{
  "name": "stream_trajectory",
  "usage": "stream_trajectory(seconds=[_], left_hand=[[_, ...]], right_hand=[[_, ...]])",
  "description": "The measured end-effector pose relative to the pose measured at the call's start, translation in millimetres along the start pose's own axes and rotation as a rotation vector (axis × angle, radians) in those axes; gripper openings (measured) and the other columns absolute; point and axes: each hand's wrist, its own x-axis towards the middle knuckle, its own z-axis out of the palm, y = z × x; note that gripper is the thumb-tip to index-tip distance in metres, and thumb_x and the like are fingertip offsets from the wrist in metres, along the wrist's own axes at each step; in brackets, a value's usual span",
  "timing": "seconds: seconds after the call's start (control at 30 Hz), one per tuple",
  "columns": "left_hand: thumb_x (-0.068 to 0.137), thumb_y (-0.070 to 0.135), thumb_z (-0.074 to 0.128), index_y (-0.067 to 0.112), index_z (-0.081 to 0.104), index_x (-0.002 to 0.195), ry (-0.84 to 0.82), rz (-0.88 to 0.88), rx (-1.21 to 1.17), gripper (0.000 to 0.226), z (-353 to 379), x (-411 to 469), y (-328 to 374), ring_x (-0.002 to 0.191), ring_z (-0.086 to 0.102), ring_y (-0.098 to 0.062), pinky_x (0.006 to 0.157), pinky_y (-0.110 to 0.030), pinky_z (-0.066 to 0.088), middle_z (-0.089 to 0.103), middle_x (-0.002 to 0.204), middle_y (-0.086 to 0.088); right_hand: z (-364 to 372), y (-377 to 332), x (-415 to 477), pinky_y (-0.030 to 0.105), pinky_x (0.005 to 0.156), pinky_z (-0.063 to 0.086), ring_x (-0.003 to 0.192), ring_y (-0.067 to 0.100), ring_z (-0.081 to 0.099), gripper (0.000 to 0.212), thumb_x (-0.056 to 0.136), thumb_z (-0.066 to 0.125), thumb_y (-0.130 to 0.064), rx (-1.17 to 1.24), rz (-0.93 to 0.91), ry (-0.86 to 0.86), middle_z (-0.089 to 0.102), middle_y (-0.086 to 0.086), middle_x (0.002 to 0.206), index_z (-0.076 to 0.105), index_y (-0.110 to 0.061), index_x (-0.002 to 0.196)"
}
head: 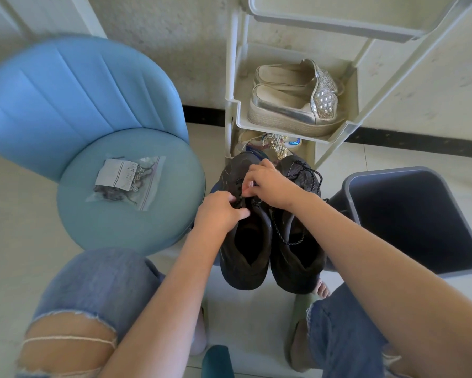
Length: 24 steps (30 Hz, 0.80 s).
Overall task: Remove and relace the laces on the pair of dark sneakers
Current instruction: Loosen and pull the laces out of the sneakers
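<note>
left hand (220,211) fingers curled, gripping dark sneaker (245,252) at tongue | right hand (267,186) fingertips pinching lace (240,200) | risk: hard tug jams lace in eyelet, drags sneaker

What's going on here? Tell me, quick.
A seated person is working on the left sneaker of a dark pair on the floor. The left hand grips it at the tongue while the right hand pinches its lace near the top eyelets. The right sneaker stands beside it with a loose lace trailing over it. A bag lies on the blue chair; a grey bin stands to the right.
</note>
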Motion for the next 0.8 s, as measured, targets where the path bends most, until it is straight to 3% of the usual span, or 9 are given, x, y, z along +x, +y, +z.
stream_trajectory(seconds=[0.13,0.23,0.27,0.33,0.43,0.53,0.63,0.73,0.8], left_hand=[[0.086,0.031,0.066,0.014,0.053,0.132,-0.008,-0.01,-0.021,0.05,0.3,1.4,0.8,0.122,0.051,-0.025,0.1,-0.035,0.042,0.054,0.134,-0.007],[0.087,0.03,0.065,0.013,0.052,0.132,-0.029,-0.015,-0.021,0.05,-0.1,1.9,0.8,0.122,0.051,-0.025,0.099,-0.034,0.041,0.054,0.134,-0.007],[0.087,0.032,0.065,0.013,0.053,0.131,-0.032,-0.016,-0.019,0.049,-0.2,1.8,0.4,0.121,0.052,-0.025,0.098,-0.034,0.042,0.055,0.132,-0.007],[0.085,0.034,0.066,0.014,0.058,0.127,-0.021,-0.014,-0.02,0.047,-0.4,1.3,-1.0,0.117,0.054,-0.024,0.097,-0.035,0.045,0.059,0.128,-0.006],[0.083,0.034,0.068,0.013,0.063,0.117,0.003,-0.004,-0.036,0.041,0.7,1.6,-2.9,0.111,0.057,-0.023,0.094,-0.034,0.046,0.063,0.12,-0.006],[0.083,0.036,0.067,0.014,0.06,0.123,0.008,0.002,-0.006,0.046,1.4,1.8,-1.7,0.115,0.055,-0.023,0.092,-0.032,0.044,0.06,0.125,-0.005],[0.085,0.035,0.064,0.015,0.056,0.128,-0.002,-0.002,-0.005,0.048,1.4,2.5,-1.0,0.118,0.052,-0.023,0.093,-0.032,0.043,0.056,0.129,-0.006],[0.086,0.031,0.064,0.014,0.055,0.127,-0.009,-0.002,-0.021,0.045,0.7,2.7,-2.2,0.118,0.052,-0.022,0.091,-0.03,0.042,0.056,0.129,-0.006],[0.086,0.029,0.064,0.014,0.055,0.126,-0.012,-0.008,-0.028,0.044,0.5,3.3,-3.3,0.117,0.052,-0.022,0.09,-0.029,0.042,0.056,0.128,-0.006]], right_hand=[[6.1,-1.6,0.9,0.028,0.09,0.04,0.097,0.019,0.05,0.013,0.096,0.054,-0.011,0.275,0.181,0.139,0.05,0.011,0.109,0.063,-0.001,0.097],[11.6,-2.6,3.2,0.03,0.084,0.043,0.102,0.027,0.057,0.021,0.097,0.049,-0.007,0.344,0.302,0.252,0.057,0.02,0.112,0.06,-0.005,0.08],[9.8,-1.0,2.9,0.028,0.084,0.042,0.102,0.026,0.057,0.019,0.098,0.048,-0.008,0.364,0.314,0.264,0.057,0.019,0.115,0.06,-0.006,0.083],[0.6,1.7,-0.9,0.024,0.09,0.041,0.098,0.017,0.054,0.011,0.099,0.048,-0.012,0.446,0.247,0.223,0.049,0.009,0.123,0.058,-0.008,0.101],[-9.8,6.4,-5.1,0.018,0.096,0.036,0.106,0.011,0.05,0.033,0.096,0.056,-0.019,0.41,-0.016,0.029,0.041,0.001,0.135,0.056,-0.018,0.129],[1.1,9.7,1.0,0.032,0.109,0.022,0.127,0.021,0.039,0.022,0.088,0.067,-0.024,0.118,-0.063,-0.048,0.047,0.004,0.137,0.072,-0.023,0.11],[4.8,10.5,4.7,0.038,0.107,0.032,0.119,0.021,0.049,0.008,0.08,0.076,-0.022,0.232,-0.006,0.041,0.057,0.002,0.124,0.077,-0.019,0.087],[0.1,6.1,3.7,0.028,0.097,0.041,0.104,0.014,0.058,0.011,0.083,0.073,-0.018,0.363,0.083,0.111,0.064,0.003,0.116,0.076,-0.01,0.09],[-2.6,7.7,3.8,0.029,0.092,0.047,0.095,0.013,0.062,0.014,0.087,0.069,-0.019,0.424,0.182,0.233,0.069,0.005,0.111,0.074,-0.007,0.092]])
